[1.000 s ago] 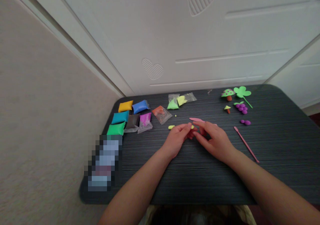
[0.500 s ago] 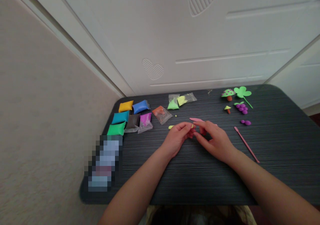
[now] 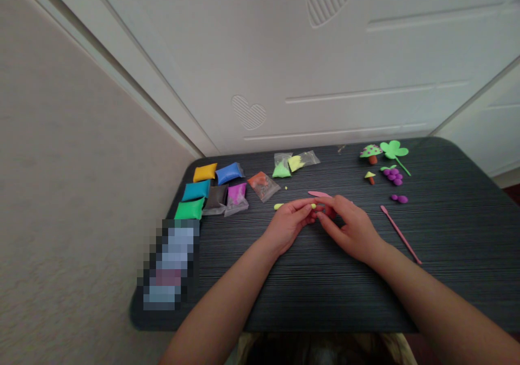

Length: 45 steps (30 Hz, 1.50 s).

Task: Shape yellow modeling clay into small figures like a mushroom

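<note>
Between the thumb and forefinger of my left hand is a small piece of yellow clay, its rounded tip showing. My right hand is just to the right, thumb and forefinger spread apart, the fingertips close to the left ones. A second yellow clay piece lies on the table, partly behind the left hand. Just beyond both hands is a pink clay knife, mostly covered by the right hand. A tiny yellow crumb sits farther back.
Left on the dark table lie several coloured clay packets and a blurred-out object. Opened bags are at the back. A pink stick tool, clay mushrooms, a clover and purple grapes lie right.
My right forefinger and thumb have shifted slightly right, away from the yellow clay, so more of its tip shows. My left hand keeps its hold almost in place.
</note>
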Tool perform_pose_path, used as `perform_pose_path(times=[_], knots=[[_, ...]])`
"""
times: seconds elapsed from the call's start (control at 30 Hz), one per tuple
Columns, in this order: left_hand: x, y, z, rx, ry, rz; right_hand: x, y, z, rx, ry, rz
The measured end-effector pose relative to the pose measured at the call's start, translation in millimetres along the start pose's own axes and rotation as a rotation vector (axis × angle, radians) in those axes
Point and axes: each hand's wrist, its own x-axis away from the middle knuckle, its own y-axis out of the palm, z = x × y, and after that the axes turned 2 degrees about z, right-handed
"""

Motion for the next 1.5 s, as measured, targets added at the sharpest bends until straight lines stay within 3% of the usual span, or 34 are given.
perform_pose_path(times=[0.87, 1.5], knots=[[1.3, 0.2, 1.4, 0.075, 0.011, 0.088, 2.3, -3.1, 0.2, -0.066, 0.009, 0.055], [0.5, 0.7, -0.9, 0.074, -0.002, 0.013, 0.9, -3.1, -1.4, -0.046, 0.030, 0.048]])
